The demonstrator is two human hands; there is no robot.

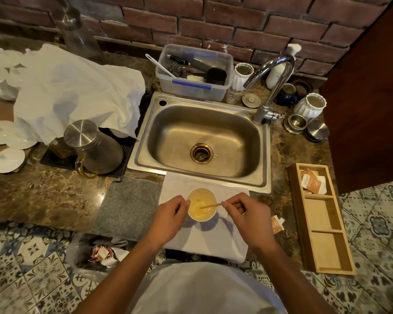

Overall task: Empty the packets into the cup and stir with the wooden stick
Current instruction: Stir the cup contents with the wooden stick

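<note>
I see my left hand (171, 214) curled against the side of the cup (201, 204), which stands on a white cloth (204, 241) in front of the sink (204, 141). My right hand (244, 213) pinches the stick (210, 205), its tip down in the cup's pale yellow liquid. A torn packet (276, 224) lies just right of the cloth, with more packets (311, 182) in the wooden tray (322, 225).

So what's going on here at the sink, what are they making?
A person is stirring a pale yellow liquid in a white cup on a white cloth in front of the sink. The left hand steadies the cup while the right hand pinches the wooden stick, its tip in the liquid. An opened packet lies beside the cloth; more sit in the wooden tray.
</note>
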